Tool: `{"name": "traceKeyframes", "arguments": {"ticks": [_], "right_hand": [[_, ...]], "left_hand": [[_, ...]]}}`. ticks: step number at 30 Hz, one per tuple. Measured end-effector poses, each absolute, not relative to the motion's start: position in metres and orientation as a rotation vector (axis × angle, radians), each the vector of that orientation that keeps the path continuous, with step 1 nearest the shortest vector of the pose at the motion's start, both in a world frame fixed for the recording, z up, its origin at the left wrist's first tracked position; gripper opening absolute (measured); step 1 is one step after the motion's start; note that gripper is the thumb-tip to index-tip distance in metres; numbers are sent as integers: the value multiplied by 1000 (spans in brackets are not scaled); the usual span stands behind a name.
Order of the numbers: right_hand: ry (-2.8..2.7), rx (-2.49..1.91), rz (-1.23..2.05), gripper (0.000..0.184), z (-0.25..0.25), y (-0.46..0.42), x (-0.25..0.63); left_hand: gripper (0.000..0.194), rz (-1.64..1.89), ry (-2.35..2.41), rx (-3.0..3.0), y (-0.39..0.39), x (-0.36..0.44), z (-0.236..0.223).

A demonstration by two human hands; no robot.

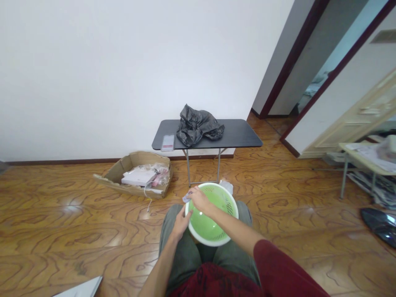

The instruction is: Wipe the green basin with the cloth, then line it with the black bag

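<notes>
A round green plastic colander (206, 226) with a wide white rim rests on my lap, its pierced side patches showing. My left hand (181, 222) grips the rim at the left, thumb over the edge and fingers hidden below. Reaching across the colander, my right hand (198, 198) pinches a pale, thin cloth or tissue (186, 198) against the far left part of the rim. Just beyond the rim at the far right, a whitish crumpled piece (226, 187) is partly visible; what it is I cannot tell.
Ahead, a black folding table (236, 134) against the wall bears a crumpled black plastic bag (198, 126) and a small card-like item (168, 142). A cardboard box (123, 187) with packaging lies on the floor at left. Another small table (371, 159) stands right.
</notes>
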State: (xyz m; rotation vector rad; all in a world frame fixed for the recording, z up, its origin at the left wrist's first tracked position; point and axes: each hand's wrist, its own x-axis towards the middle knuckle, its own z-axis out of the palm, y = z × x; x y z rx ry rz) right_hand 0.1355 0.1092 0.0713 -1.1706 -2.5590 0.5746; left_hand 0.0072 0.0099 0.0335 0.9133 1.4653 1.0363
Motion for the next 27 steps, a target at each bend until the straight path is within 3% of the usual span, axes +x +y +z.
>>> {"name": "traceKeyframes", "arguments": {"ticks": [5, 11, 15, 21, 27], "right_hand": [[-2506, -1081, 562, 35, 65, 103, 138], [-2222, -1453, 522, 48, 75, 138, 202], [-2187, -1526, 463, 46, 69, 136, 261], [-2232, -1663, 373, 47, 51, 71, 326], [-2435, -1817, 440, 42, 58, -14, 315]], "left_hand": [[66, 1025, 1458, 880, 9, 7, 32], [56, 1052, 1436, 848, 9, 8, 37], [55, 1078, 1464, 856, 10, 7, 37], [51, 1073, 1527, 873, 13, 8, 36], [46, 1044, 1617, 923, 17, 9, 30]]}}
